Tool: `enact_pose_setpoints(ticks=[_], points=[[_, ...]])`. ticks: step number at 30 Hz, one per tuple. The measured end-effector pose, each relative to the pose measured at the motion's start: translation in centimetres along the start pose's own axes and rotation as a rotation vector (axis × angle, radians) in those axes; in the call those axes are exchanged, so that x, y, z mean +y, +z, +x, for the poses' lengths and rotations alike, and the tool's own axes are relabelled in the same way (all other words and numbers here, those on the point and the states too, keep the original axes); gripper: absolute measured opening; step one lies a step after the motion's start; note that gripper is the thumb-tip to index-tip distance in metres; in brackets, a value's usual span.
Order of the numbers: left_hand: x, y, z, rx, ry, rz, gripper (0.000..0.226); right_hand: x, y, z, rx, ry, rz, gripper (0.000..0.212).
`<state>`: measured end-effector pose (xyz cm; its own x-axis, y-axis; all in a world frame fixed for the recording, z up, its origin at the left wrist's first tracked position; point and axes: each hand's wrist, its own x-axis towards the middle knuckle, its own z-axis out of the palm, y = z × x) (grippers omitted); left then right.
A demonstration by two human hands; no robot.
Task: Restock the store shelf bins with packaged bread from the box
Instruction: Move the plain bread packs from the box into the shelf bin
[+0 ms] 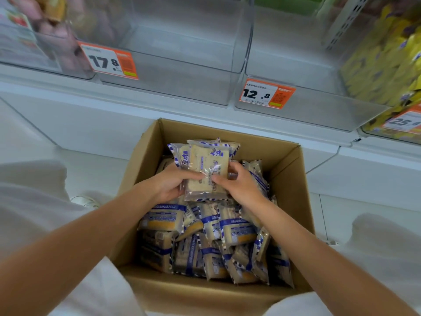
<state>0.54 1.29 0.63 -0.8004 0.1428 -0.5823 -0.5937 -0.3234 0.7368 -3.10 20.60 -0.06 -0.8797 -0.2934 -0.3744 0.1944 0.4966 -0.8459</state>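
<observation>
head view: both hands are over the cardboard box (145, 160) on the floor. left hand (169, 184) and right hand (239, 185) each have fingers wrapped round a small stack of bread packs (206, 171), held just above the loose packs (205, 242) filling the box. clear shelf bins (182, 65) sit above, with orange price tags (266, 94).

One view only, worn on your head. Wide-angle, edges bowed. It faces forward and steeply down. The cardboard box (289, 169) sits close below, mid-frame. Your left arm (91, 236) and right arm (319, 247) enter from the bottom corners. The clear shelf bins (182, 87) run along the top, near.
</observation>
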Motion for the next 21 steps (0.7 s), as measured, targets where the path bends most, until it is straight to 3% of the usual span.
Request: enact_pose_setpoints(ticks=[2, 5, 8, 10, 14, 15, 18, 19, 21], points=[[1.0, -0.6, -0.4, -0.003, 0.002, -0.003, 0.039, -0.3, -0.3, 0.7, 0.047, -0.016, -0.016, 0.057], [2.7, -1.9, -1.0, -0.023, 0.001, 0.053, 0.056, -2.0, -1.6, 2.0, 0.023, -0.173, -0.278, 0.061], [4.0, -1.6, -1.3, -0.038, 0.01, 0.248, 0.05, -4.6, -1.7, 2.6, -0.121, -0.347, -0.392, 0.063], [4.6, -1.6, -1.4, 0.024, 0.086, 0.339, 0.044, -6.4, -1.2, 2.4, -0.087, -0.399, -0.419, 0.069], [6.9, -2.4, -3.1, 0.07, 0.116, 0.146, 0.024, -9.0, -0.8, 2.2, -0.038, -0.125, -0.083, 0.099], [7.5, -2.6, -3.6, 0.078, 0.127, 0.126, 0.023, -9.7, -0.6, 2.1, -0.07, -0.058, 0.008, 0.095], [9.3, -2.2, -4.4, 0.279, 0.289, 0.212, 0.044, -12.1, 0.4, 2.4, -0.061, -0.111, 0.156, 0.044], [10.1, -2.2, -4.4, 0.388, 0.371, 0.227, 0.053, -13.1, 0.7, 2.7, -0.044, -0.149, 0.206, 0.042], [12.1, -2.1, -4.8, 0.531, 0.529, 0.265, 0.052, -15.8, 0.8, 3.0, -0.078, -0.18, 0.282, 0.061]])
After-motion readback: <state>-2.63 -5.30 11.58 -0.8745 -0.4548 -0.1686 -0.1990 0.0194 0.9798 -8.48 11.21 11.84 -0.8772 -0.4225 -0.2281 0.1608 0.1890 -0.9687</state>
